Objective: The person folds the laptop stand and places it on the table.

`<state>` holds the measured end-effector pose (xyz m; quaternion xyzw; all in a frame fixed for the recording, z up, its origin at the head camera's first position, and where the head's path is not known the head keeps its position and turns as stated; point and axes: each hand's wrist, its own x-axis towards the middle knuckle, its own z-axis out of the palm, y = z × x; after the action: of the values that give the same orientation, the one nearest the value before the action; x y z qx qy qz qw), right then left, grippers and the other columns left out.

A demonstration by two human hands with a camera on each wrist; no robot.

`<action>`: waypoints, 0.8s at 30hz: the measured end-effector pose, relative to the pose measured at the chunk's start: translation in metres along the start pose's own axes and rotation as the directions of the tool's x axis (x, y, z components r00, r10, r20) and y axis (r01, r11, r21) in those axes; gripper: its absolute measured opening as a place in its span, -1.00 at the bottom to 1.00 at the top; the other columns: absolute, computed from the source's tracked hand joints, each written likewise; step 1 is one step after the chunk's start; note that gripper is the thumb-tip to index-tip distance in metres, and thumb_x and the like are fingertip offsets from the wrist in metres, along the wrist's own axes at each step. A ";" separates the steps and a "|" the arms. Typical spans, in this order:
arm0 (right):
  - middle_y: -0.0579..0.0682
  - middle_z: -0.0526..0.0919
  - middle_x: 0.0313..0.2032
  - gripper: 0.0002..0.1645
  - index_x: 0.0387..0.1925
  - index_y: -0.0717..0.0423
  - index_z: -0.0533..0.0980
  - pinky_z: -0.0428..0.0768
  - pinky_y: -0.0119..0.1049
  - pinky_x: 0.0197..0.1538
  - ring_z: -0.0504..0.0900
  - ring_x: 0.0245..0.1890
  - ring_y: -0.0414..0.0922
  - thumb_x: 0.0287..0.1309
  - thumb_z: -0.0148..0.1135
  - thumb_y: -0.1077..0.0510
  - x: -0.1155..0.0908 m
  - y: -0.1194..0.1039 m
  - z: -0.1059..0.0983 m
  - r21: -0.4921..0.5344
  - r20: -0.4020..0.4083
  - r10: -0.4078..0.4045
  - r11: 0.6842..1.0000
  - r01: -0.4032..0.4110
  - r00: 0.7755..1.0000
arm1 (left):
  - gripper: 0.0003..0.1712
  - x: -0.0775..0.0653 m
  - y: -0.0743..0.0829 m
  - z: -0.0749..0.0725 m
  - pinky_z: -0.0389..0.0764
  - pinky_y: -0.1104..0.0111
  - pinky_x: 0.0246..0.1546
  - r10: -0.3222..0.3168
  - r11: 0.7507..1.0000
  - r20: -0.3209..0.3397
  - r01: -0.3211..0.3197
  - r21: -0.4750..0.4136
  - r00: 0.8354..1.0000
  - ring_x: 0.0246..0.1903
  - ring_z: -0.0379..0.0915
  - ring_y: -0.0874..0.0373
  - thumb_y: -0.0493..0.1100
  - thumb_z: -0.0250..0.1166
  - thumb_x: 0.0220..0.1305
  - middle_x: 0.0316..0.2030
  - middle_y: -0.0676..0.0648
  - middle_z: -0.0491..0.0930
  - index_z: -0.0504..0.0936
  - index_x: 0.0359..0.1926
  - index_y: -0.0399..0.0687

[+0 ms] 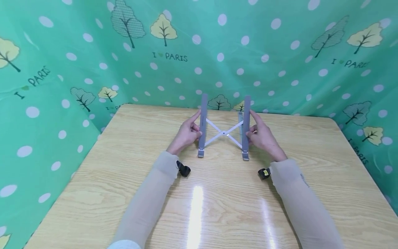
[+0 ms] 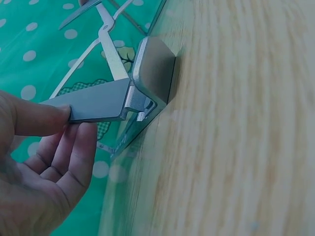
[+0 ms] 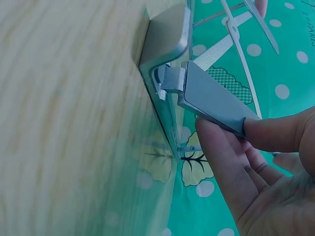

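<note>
A grey folding laptop stand stands near the back of the table, its two long arms raised and spread apart. Silver crossbars joined at a pivot form an X between them. My left hand pinches the left arm between thumb and fingers, index finger stretched up along its outer side. On the other side my right hand holds the right arm in the same way. In both wrist views the thumb lies on the arm's upper face, with fingers beneath. The front lip sits at the table surface, hinged to the left arm.
The wooden table spreads out in front, with bright light reflections on it. A green dotted cloth with printed trees hangs behind the table and at its sides. Black wrist cameras are strapped at both sleeves.
</note>
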<state>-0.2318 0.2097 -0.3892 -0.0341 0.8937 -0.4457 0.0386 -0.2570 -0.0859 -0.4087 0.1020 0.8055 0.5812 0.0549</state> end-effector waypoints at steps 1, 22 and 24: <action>0.24 0.49 -0.23 0.08 0.48 -0.44 -0.27 0.69 -0.09 -0.33 0.62 -0.36 0.10 0.26 0.02 0.42 0.000 0.000 0.000 0.001 0.001 0.001 1.000 -0.001 1.000 | 0.11 0.000 0.000 0.000 0.67 0.15 -0.37 0.000 1.000 -0.003 0.000 0.002 1.000 -0.44 0.45 0.05 -0.56 0.23 0.05 -0.33 -0.19 0.47 0.09 0.43 0.49; 0.25 0.51 -0.26 0.10 0.48 -0.45 -0.23 0.69 -0.12 -0.35 0.64 -0.38 0.12 0.23 0.04 0.45 0.001 -0.023 0.026 0.064 0.041 -0.029 0.998 0.027 0.999 | 0.12 -0.004 0.008 0.016 0.67 0.24 -0.43 0.004 0.999 0.007 -0.004 0.032 1.000 -0.44 0.49 0.02 -0.59 0.22 0.03 -0.35 -0.18 0.48 0.05 0.48 0.36; 0.24 0.51 -0.26 0.10 0.48 -0.47 -0.23 0.69 -0.12 -0.35 0.64 -0.38 0.12 0.23 0.05 0.44 0.002 -0.023 0.027 0.062 0.044 -0.030 0.998 0.027 0.999 | 0.14 -0.005 0.007 0.016 0.67 0.24 -0.42 -0.001 0.999 0.006 0.001 0.036 1.000 -0.43 0.48 0.02 -0.58 0.23 0.02 -0.35 -0.18 0.48 0.04 0.48 0.37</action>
<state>-0.2301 0.1742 -0.3875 -0.0555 0.8779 -0.4725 0.0534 -0.2485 -0.0698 -0.4072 0.1043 0.8157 0.5662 0.0559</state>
